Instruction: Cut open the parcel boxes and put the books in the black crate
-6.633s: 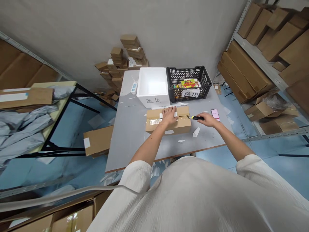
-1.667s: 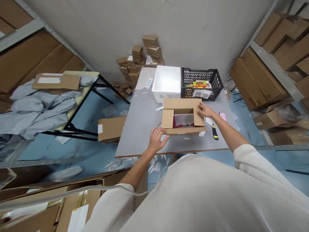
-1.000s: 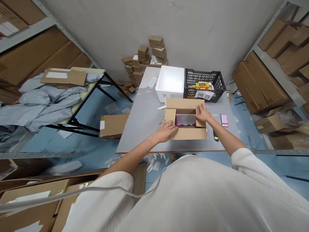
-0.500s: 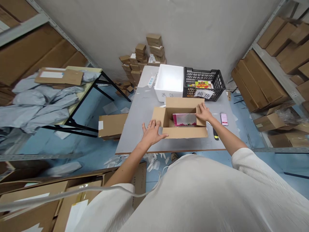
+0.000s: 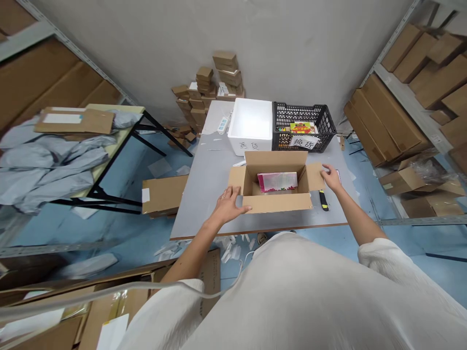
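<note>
An open cardboard box (image 5: 276, 203) stands near the table's front edge with its flaps folded outward. Inside it lies a flat pink-and-white package (image 5: 279, 182). My left hand (image 5: 229, 204) rests at the box's front left corner, fingers spread and thumb along the front flap. At the outer edge of the right flap (image 5: 314, 177) is my right hand (image 5: 331, 178), its thumb and fingers apart; whether they touch the flap is hard to tell. Below that flap lies a black-and-yellow box cutter (image 5: 323, 200). The phone behind my right hand is mostly hidden.
Behind the box, a white foam bin (image 5: 251, 127) and a black plastic crate (image 5: 304, 127) stand side by side on the grey table (image 5: 204, 194). A power strip (image 5: 223, 125) lies left of the bin. Shelves of cartons (image 5: 386, 121) flank the right side.
My right hand has moved from inside the box's right end out to the right, and the right flap now lies outward. My left hand stays at the left corner.
</note>
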Available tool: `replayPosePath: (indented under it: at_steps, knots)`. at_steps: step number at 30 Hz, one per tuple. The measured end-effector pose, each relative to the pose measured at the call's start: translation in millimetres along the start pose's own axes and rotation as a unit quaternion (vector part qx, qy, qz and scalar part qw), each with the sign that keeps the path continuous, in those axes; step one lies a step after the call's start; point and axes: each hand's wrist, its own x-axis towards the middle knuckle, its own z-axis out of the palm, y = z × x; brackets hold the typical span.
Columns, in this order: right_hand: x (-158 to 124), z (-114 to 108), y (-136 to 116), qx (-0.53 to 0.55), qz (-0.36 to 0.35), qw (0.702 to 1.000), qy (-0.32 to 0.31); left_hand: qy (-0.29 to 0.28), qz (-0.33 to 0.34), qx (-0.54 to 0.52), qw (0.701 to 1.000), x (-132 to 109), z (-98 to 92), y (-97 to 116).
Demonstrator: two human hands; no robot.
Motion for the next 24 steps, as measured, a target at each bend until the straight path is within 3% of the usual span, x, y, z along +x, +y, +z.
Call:
replayPosePath:
  at_steps: [4,8,15,18,24]
  knots:
    - [-6,0,9,-0.048,0.050,0.998,-0.002,0.006,0.005,0.003,1.000,-2,-3.6,2]
    - [-11,1,-6,-0.199,-0.011,0.980,-0.012,0.011,0.025,0.047,0.999,-2,-13.8,11]
    - [-22,0,-87,-0.461,-0.161,0.867,-0.096,0.009,0.120,0.077,0.990,7,-18.3,19]
    - [-37,25,-126,-0.505,-0.229,0.818,-0.152,0.016,0.130,0.065,0.989,7,-13.4,16]
    - [-62,119,-173,-0.503,-0.299,0.755,-0.297,0.010,0.143,0.037,0.989,7,-7.1,12]
